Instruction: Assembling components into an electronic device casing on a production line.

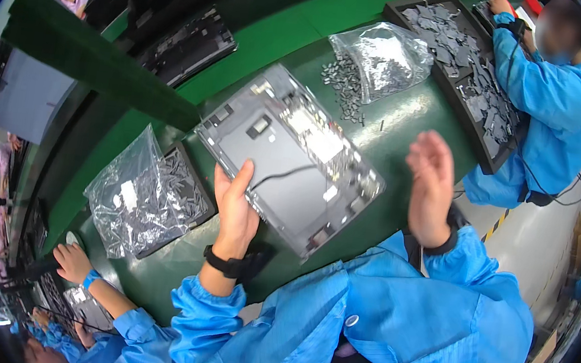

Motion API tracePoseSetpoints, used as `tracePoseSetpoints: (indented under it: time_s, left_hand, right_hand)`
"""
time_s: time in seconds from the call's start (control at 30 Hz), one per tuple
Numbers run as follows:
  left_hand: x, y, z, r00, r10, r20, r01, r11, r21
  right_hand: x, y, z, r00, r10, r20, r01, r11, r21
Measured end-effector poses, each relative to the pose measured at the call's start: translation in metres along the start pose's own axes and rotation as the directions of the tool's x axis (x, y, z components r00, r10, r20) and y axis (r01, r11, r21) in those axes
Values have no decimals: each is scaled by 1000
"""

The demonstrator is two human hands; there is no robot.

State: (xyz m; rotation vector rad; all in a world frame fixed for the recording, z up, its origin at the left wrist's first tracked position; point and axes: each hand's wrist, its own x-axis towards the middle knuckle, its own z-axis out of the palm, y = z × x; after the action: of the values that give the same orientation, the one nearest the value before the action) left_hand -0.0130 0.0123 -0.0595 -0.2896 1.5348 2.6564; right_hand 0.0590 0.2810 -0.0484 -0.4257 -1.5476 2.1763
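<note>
A flat grey tablet-like housing [287, 199] with a bare circuit board and a short black cable is tilted above the green table. My left hand [236, 207] grips its near-left edge, thumb on the inner face and the other fingers mostly hidden beneath. My right hand [433, 190] is raised to the right of the housing, apart from it, palm turned inward and fingers stretched out, with nothing in it. Beyond the housing lie many small dark pieces [347, 91], beside and partly under a clear plastic bag [391, 57].
At the far right, a dark tray [499, 161] holds many flat grey pieces, with a co-worker [551, 96] in blue beside it. Left of my hand are another clear bag [133, 214] and a tray of grey strips [187, 180]. A co-worker's hand [73, 261] rests nearby. A green beam [104, 60] juts in.
</note>
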Motion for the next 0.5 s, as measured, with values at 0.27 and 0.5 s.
tracePoseSetpoints:
  time_s: [0.27, 0.5]
  left_hand:
    - [-27, -1, -19, 985, -171, 29, 160, 960, 231]
    - [-12, 15, -30, 960, -238, 148, 138, 862, 488]
  right_hand:
    - [82, -19, 85, 311, -318, 896, 950, 132, -283]
    - [110, 29, 124, 141, 20, 990, 978, -159, -137]
